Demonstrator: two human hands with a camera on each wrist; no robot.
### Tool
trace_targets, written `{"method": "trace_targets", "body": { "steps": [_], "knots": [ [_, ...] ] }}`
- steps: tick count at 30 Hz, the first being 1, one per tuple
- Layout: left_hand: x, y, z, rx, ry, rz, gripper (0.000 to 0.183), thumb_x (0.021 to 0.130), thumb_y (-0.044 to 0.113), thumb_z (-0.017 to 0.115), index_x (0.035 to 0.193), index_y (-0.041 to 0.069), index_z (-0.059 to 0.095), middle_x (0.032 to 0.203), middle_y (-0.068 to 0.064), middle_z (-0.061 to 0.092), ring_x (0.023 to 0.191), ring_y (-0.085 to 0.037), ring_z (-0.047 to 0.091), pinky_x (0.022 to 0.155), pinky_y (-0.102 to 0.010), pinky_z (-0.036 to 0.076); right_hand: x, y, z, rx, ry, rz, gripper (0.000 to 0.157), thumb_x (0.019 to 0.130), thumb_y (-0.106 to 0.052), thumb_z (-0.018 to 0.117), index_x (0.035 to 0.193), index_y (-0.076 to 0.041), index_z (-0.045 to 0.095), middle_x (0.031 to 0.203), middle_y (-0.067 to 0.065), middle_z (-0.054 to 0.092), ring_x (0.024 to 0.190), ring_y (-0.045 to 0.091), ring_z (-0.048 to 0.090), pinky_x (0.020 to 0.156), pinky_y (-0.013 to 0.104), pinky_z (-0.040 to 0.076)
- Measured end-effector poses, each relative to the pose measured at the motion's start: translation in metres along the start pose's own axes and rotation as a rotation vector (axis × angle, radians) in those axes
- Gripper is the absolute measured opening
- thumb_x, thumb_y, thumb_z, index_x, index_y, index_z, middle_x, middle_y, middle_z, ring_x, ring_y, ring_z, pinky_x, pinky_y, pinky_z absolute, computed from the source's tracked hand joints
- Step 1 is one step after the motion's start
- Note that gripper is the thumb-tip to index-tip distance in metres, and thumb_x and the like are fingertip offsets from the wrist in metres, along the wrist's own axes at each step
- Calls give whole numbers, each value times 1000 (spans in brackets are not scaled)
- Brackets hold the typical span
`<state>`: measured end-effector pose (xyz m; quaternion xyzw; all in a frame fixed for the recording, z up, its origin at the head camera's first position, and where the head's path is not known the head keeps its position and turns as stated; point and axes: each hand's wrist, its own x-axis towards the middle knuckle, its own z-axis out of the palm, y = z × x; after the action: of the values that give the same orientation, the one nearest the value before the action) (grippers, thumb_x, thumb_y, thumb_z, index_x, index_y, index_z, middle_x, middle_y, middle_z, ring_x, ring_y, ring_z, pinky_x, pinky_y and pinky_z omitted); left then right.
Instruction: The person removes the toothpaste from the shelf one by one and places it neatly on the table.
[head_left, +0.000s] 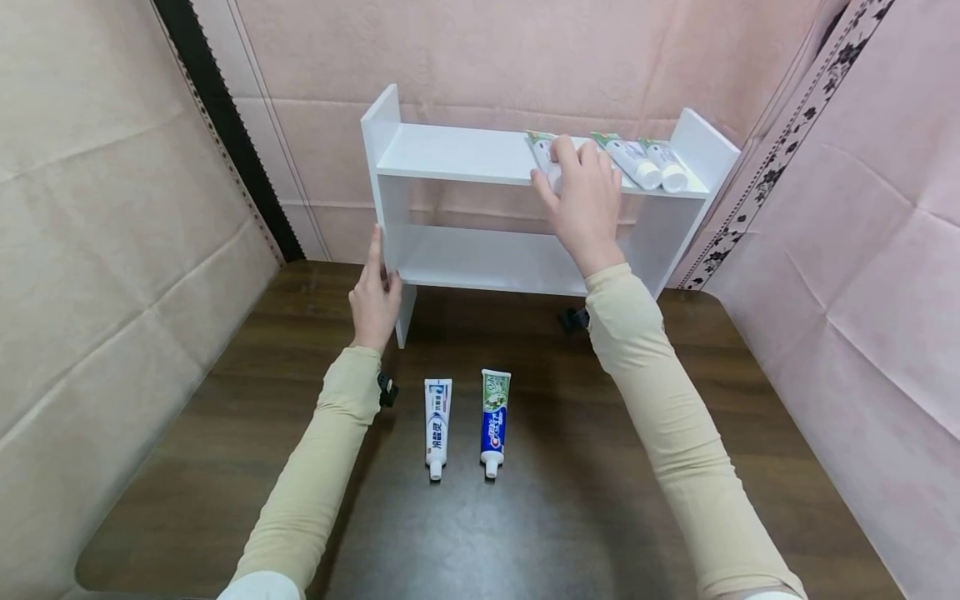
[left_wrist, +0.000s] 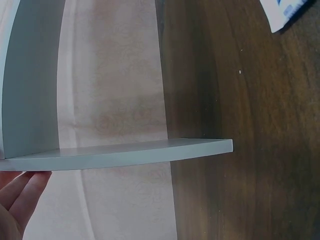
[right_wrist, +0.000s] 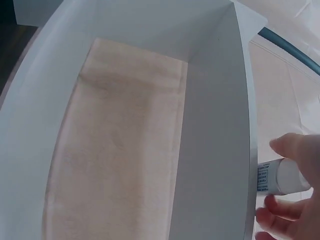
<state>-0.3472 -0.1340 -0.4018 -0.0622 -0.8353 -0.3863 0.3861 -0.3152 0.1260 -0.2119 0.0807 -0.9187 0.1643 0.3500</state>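
A white two-tier shelf [head_left: 465, 150] stands at the back of the table. My left hand [head_left: 374, 304] rests against its left side panel [left_wrist: 115, 156], fingers extended along the outer face. At the top tier, my right hand [head_left: 587, 200] holds a white toothpaste tube [head_left: 543, 154] near its cap end, thumb on one side and fingers on the other; the hand covers part of the tube. Two more toothpaste tubes, one [head_left: 632, 161] beside another [head_left: 664, 163], lie on that tier to the right, caps toward the front.
On the brown table [head_left: 585, 500] lie a white-and-blue toothpaste tube [head_left: 437, 425] and a green-and-blue one [head_left: 494, 421], caps toward me. The lower tier [head_left: 480, 257] sits below the tubes. Pink cloth walls [head_left: 847, 250] enclose the sides and back. A small black object [head_left: 572, 320] shows near my right sleeve.
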Motion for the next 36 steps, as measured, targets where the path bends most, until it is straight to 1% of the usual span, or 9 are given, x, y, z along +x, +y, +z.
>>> {"method": "trace_targets", "body": {
  "steps": [5, 9, 12, 16, 20, 22, 25, 29, 36],
  "knots": [
    [0, -1, 0, 2, -4, -1, 69, 89, 14, 48, 141, 41, 13, 127, -12, 53, 82, -27, 61, 73, -40, 52, 1, -2, -1, -41, -1, 10, 24, 88, -28, 44, 107, -13, 48, 86, 12, 57, 75, 29, 49, 66, 38, 37],
    [0, -1, 0, 6, -6, -6, 69, 89, 13, 49, 141, 40, 13, 127, -12, 53, 83, -27, 62, 72, -40, 52, 1, -1, 0, -52, -11, 24, 27, 88, -28, 43, 110, -14, 49, 86, 13, 58, 69, 29, 50, 60, 39, 38],
    [1, -1, 0, 7, -2, -11, 69, 89, 13, 49, 141, 40, 13, 127, -12, 53, 87, -27, 62, 73, -40, 52, 1, -1, 0, -50, -18, 39, 30, 88, -29, 42, 113, -14, 49, 88, 14, 59, 66, 29, 50, 57, 39, 38],
    [1, -2, 1, 11, -5, -8, 69, 89, 13, 49, 141, 41, 12, 129, -11, 52, 87, -27, 62, 74, -40, 52, 1, -1, 0, -46, -33, 58, 31, 87, -30, 42, 113, -16, 48, 86, 14, 61, 62, 28, 49, 51, 36, 34],
    [1, -2, 2, 12, -8, -4, 69, 89, 14, 49, 142, 40, 12, 129, -11, 52, 83, -27, 62, 74, -40, 52, 0, -1, -1, -44, -56, 66, 31, 87, -31, 41, 113, -16, 47, 72, 12, 60, 57, 26, 47, 46, 32, 28],
    [1, -2, 2, 12, -6, -2, 69, 89, 14, 49, 142, 39, 13, 129, -11, 52, 82, -27, 62, 73, -40, 52, -1, 0, -2, -48, -59, 68, 31, 86, -32, 40, 112, -16, 46, 65, 11, 58, 54, 25, 44, 45, 31, 27],
    [1, -2, 1, 13, 1, 2, 68, 89, 14, 49, 142, 39, 13, 128, -11, 52, 82, -27, 63, 73, -40, 52, -3, 0, -3, -50, -50, 65, 29, 86, -32, 40, 109, -15, 46, 60, 11, 55, 52, 24, 43, 44, 32, 27],
    [1, -2, 1, 6, 12, 3, 68, 89, 14, 49, 142, 39, 14, 126, -12, 53, 84, -28, 63, 73, -40, 52, -6, 0, -5, -50, -32, 52, 27, 86, -31, 40, 107, -14, 46, 59, 12, 54, 51, 25, 43, 44, 33, 27],
    [0, -3, 2, 12, 0, 0, 68, 89, 15, 49, 141, 40, 14, 123, -14, 55, 84, -28, 63, 74, -41, 52, -13, 2, -7, -39, -10, 74, 28, 85, -30, 39, 106, -15, 48, 56, 11, 49, 50, 26, 41, 44, 33, 26]
  ]
}}
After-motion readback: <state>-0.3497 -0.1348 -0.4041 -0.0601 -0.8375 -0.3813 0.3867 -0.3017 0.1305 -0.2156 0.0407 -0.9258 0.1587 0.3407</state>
